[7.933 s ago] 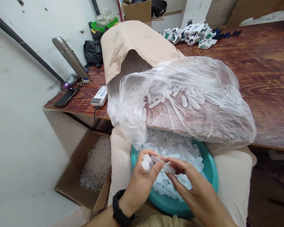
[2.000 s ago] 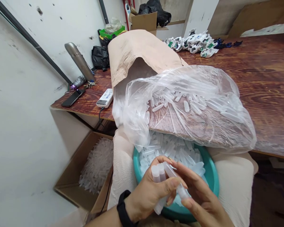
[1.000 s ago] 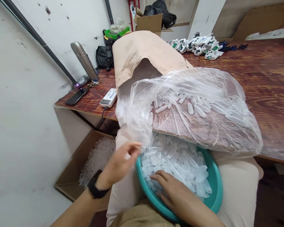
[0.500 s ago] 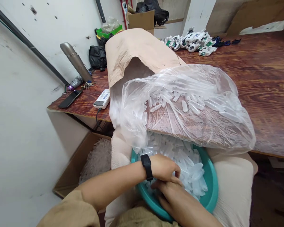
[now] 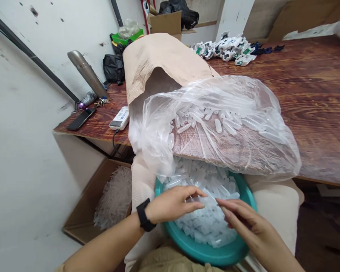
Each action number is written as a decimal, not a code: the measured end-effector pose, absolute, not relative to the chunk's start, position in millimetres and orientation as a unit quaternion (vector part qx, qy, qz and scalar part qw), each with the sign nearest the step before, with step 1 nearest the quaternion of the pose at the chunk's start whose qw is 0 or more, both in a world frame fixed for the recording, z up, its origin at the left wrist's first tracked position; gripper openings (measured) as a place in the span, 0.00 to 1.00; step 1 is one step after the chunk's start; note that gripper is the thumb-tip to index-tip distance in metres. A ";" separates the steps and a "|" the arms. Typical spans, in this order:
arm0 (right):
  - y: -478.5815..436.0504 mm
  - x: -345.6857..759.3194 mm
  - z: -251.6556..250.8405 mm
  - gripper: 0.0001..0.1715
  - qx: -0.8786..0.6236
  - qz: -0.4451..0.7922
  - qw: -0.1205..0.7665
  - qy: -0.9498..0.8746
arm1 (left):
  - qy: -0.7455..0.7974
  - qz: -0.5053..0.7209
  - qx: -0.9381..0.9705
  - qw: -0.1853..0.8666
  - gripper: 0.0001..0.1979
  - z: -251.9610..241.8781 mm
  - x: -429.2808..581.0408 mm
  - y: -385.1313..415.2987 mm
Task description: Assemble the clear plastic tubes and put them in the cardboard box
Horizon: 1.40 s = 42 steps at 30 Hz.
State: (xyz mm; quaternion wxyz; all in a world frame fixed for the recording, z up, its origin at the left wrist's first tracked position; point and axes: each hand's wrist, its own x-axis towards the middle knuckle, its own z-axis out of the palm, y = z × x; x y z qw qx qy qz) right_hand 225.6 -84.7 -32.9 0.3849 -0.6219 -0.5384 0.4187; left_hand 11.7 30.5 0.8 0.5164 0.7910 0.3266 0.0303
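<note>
A teal basin (image 5: 251,192), heaped with translucent plastic tube-like pieces (image 5: 206,226), rests at my lap. My left hand (image 5: 178,202), with a black watch on its wrist, hovers over the left of the heap. Its thumb and fingers are curved but apart, and translucent pieces show through the gap. On the other side my right hand (image 5: 248,219) has thumb and fingers drawn together, palm inward. Whatever sits at those fingertips is too small to make out. The two hands face each other a short way apart.
A clear plastic bag (image 5: 260,151) with more pieces lies across the table edge, coming from a large paper sack (image 5: 170,49). An open cardboard box (image 5: 79,223) with clear pieces is at lower left. A phone (image 5: 81,119) and a white device (image 5: 119,119) lie on the table (image 5: 314,83).
My hands were together, crossed over the basin. They have come apart, the left hand moving left and the right hand moving right and up. The view has shifted slightly.
</note>
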 end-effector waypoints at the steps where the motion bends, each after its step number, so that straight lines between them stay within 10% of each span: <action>1: -83.2 224.4 -34.4 0.20 -0.626 0.408 0.408 -0.524 | 0.324 0.045 0.756 0.567 0.15 3.9 8.7 26.5; 21: -92.4 205.7 -21.7 0.14 -0.551 0.290 0.376 -0.686 | 0.283 0.136 0.880 0.357 0.08 6.5 -3.6 -0.8; 42: -91.0 211.3 -7.1 0.19 -0.582 0.269 0.229 -0.733 | 0.298 0.129 0.837 0.441 0.09 6.0 -2.7 -5.9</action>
